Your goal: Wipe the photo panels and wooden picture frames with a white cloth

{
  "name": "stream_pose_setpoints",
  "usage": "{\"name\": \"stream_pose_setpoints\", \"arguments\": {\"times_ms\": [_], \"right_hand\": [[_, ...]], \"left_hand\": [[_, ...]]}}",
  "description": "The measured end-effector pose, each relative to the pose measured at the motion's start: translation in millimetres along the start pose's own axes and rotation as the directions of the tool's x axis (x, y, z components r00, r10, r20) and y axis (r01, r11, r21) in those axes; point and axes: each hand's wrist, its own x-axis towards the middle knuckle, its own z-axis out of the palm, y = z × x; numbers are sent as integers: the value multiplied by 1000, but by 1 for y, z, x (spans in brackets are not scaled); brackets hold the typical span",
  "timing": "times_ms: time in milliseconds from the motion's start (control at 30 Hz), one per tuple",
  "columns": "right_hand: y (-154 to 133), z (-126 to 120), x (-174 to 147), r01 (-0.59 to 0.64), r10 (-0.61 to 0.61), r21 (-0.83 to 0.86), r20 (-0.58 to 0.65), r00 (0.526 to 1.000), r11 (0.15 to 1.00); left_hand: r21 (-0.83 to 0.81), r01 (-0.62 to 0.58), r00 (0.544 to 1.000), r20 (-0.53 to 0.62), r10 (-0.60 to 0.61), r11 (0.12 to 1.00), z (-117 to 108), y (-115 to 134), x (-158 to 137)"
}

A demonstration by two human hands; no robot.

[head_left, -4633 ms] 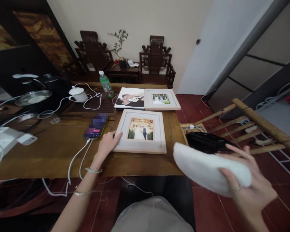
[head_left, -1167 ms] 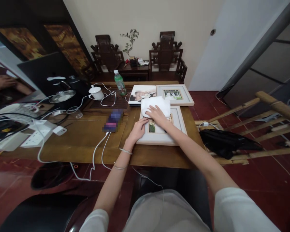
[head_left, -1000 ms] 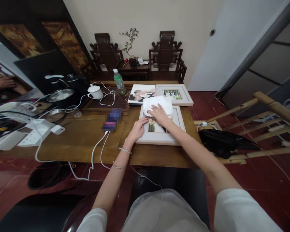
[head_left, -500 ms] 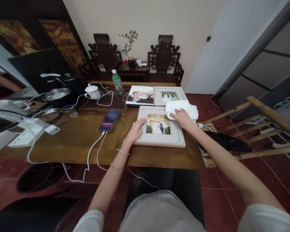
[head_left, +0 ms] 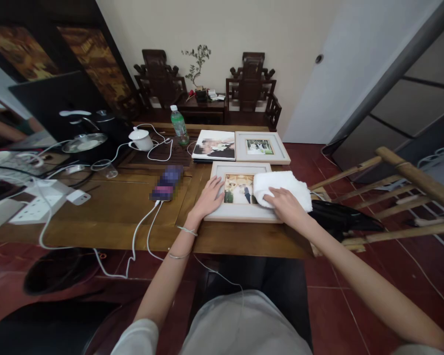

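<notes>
A light-framed picture frame point(head_left: 240, 213) lies flat on the wooden table in front of me, with a wedding photo in its middle. My left hand point(head_left: 210, 196) rests on its left edge, fingers stretched out and apart over the border. In my right hand point(head_left: 286, 207) is a bunched white towel point(head_left: 284, 187), pressed down on the frame's right side. The towel hides that side and part of the photo's right edge. Just behind stand close together a second picture frame point(head_left: 284, 152) and a white photo panel point(head_left: 214, 137), both lying flat.
On the left of the table point(head_left: 122, 212) are a phone point(head_left: 166, 183) with white cables, a power strip point(head_left: 40, 207), a clear cup point(head_left: 105, 169), a lidded white mug point(head_left: 141, 140) and a green-labelled bottle point(head_left: 179, 125). A bamboo rack point(head_left: 410, 177) stands to the right.
My right hand has moved the towel toward me and slightly right, from the frame's upper right corner down its right side. My left hand stays on the left edge, fingers more spread.
</notes>
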Motion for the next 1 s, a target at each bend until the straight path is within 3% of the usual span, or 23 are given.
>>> {"name": "stream_pose_setpoints", "arguments": {"times_ms": [200,333,433,567,767,867,1000], "right_hand": [[27,15,53,-77,72,-42,-103,992,996],[32,17,68,-89,84,-47,-113,990,995],[26,19,54,-62,58,-37,-98,994,997],[3,17,12,-17,17,4,-72,997,1000],[-36,-12,-36,22,-23,159,2,1000,987],[-41,-21,-32,25,-25,190,-4,1000,981],[-20,-18,4,-1,16,117,-129,991,993]], "left_hand": [[-78,21,1000,-14,-23,997,2,-4,4],[-117,23,997,-68,-31,993,3,-8,5],[-100,24,997,-77,-32,995,4,-8,5],[-55,22,999,-38,-24,998,6,-7,4],[-67,14,997,-69,-19,998,10,-9,4],[-84,19,997,-77,-25,996,10,-9,5],[-103,20,996,-81,-29,995,8,-10,5]]}}
